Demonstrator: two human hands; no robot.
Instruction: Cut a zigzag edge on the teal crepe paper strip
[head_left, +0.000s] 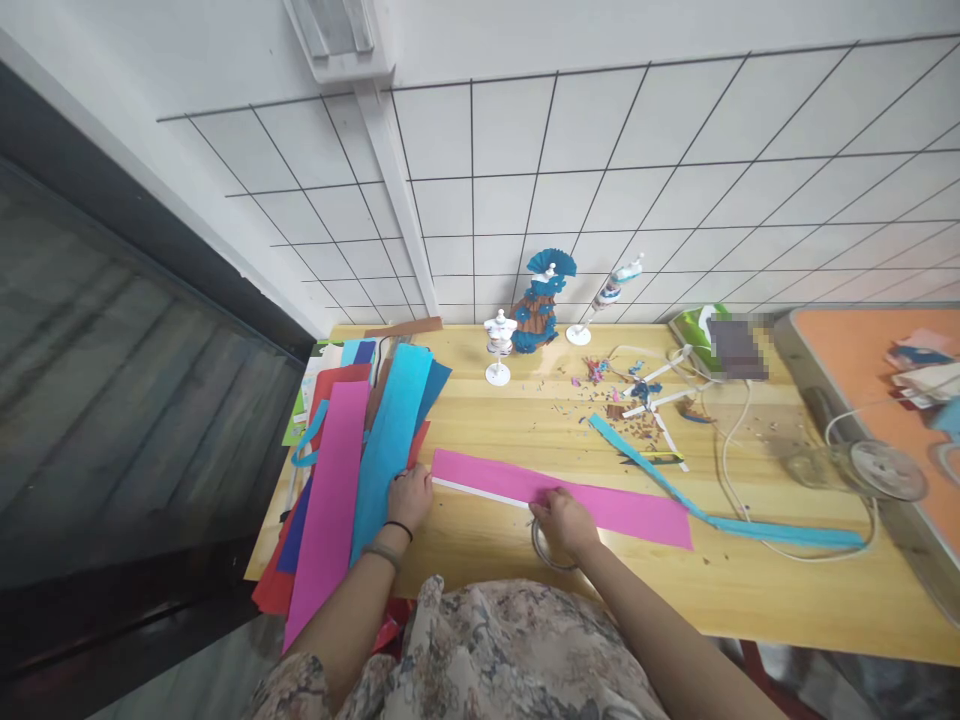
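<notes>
A long pink crepe paper strip [637, 512] lies slantwise on the table in front of me. Along the left part of its near edge runs a narrow white tape strip [484, 493]. My left hand [411, 497] is closed at the left end of the paper, fingertips on its corner where the white tape begins. Further right, my right hand [568, 522] pinches at the near edge, where the visible white tape stops. A ring that looks like a tape roll [552, 552] shows partly beneath my right hand; the rest is hidden.
Stacked coloured papers [394, 430] lie on the left, overhanging the front edge. White mini dress forms [498, 345] and a blue-brown paper dress [536, 315] stand behind. Paper scraps [637, 395], yellow-handled scissors [651, 458], a blue strip [795, 533] and a cable [726, 455] lie on the right.
</notes>
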